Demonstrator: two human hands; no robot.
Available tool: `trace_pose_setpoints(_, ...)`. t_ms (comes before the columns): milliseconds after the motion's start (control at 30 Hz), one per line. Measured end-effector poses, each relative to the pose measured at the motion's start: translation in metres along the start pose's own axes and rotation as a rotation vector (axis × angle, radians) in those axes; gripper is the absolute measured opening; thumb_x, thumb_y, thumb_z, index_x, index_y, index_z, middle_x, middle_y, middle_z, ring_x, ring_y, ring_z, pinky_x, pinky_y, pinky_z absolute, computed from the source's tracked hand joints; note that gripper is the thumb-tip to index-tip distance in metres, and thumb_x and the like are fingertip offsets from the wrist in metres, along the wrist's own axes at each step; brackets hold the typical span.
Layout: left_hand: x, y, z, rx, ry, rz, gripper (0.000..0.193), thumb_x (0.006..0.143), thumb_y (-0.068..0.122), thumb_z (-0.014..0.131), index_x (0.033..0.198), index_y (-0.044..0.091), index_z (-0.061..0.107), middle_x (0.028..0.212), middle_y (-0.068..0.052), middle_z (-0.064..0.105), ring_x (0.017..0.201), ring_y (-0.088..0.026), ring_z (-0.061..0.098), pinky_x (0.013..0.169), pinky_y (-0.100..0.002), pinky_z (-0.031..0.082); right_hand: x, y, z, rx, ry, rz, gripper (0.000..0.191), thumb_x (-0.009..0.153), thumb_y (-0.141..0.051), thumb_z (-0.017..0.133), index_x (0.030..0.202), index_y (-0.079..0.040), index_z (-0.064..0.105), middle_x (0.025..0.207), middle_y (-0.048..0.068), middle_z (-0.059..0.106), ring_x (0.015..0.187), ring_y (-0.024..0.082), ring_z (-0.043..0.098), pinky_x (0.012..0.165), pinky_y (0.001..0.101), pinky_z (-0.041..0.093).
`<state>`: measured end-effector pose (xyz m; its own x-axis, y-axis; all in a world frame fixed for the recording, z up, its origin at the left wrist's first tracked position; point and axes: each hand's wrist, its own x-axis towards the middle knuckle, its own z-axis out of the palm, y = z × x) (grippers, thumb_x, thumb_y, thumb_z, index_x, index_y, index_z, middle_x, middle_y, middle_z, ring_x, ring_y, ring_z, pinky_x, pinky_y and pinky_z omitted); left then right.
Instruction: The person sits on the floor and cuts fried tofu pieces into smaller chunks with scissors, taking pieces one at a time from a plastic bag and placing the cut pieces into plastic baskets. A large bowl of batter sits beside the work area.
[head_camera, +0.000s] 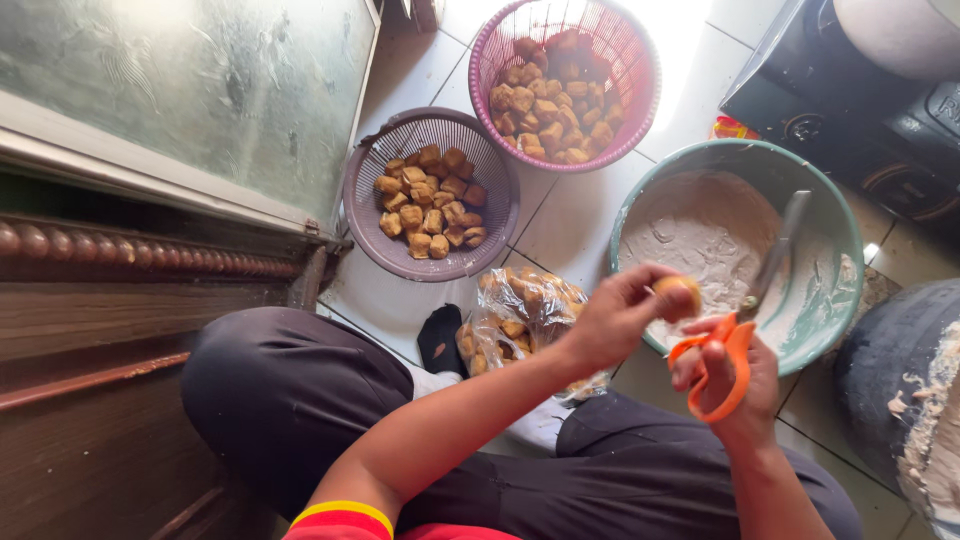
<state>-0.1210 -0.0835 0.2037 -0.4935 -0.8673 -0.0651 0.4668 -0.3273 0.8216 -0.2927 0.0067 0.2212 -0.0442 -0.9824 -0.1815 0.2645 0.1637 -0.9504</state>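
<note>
My left hand (615, 318) pinches a golden-brown fried tofu puff (679, 293) over the rim of a green basin (835, 215) of white paste. My right hand (738, 378) grips orange-handled scissors (735, 345), whose metal blades (775, 255) point up over the paste, just right of the puff. Under my left wrist, a clear plastic bag of tofu puffs (520, 310) lies on the floor beside my knee.
A purple mesh basket (372, 215) and a pink mesh basket (645, 60), both with tofu puffs, stand on the white tile floor ahead. Wooden furniture with a glass panel (150, 200) is at left. A dark appliance (860, 90) and a paste-smeared dark container (900, 400) are at right.
</note>
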Motion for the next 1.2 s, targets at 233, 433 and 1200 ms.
trace_pose_setpoints(233, 0.023, 0.053, -0.03, -0.349, 0.192, 0.002, 0.044, 0.099, 0.034, 0.071, 0.13, 0.005, 0.06, 0.117, -0.003, 0.068, 0.108, -0.013, 0.065, 0.105, -0.033, 0.053, -0.008, -0.024, 0.02, 0.035, -0.559, 0.154, 0.086, 0.095, -0.078, 0.044, 0.131, -0.001, 0.055, 0.092, 0.017, 0.071, 0.091, 0.024, 0.066, 0.074, 0.0333, 0.046)
trace_pose_setpoints(433, 0.013, 0.067, -0.025, -0.18, 0.08, 0.032, 0.046, 0.1, 0.037, 0.073, 0.128, 0.001, 0.066, 0.113, -0.004, 0.071, 0.109, -0.013, 0.064, 0.102, -0.031, 0.05, -0.009, -0.031, 0.023, 0.038, -0.65, 0.182, 0.096, 0.084, -0.085, 0.049, 0.131, -0.002, 0.054, 0.097, 0.015, 0.069, 0.097, 0.025, 0.066, 0.076, 0.0337, 0.044)
trace_pose_setpoints(1200, 0.033, -0.039, -0.173, 1.453, -0.772, -0.974, 0.03, 0.097, 0.03, 0.065, 0.115, 0.008, 0.073, 0.121, -0.015, 0.07, 0.113, -0.028, 0.067, 0.097, -0.044, 0.055, 0.0, 0.007, -0.012, 0.079, -0.134, 0.113, 0.048, 0.095, -0.039, 0.074, 0.107, 0.005, 0.061, 0.065, 0.012, 0.063, 0.061, 0.02, 0.059, 0.057, 0.0295, 0.046)
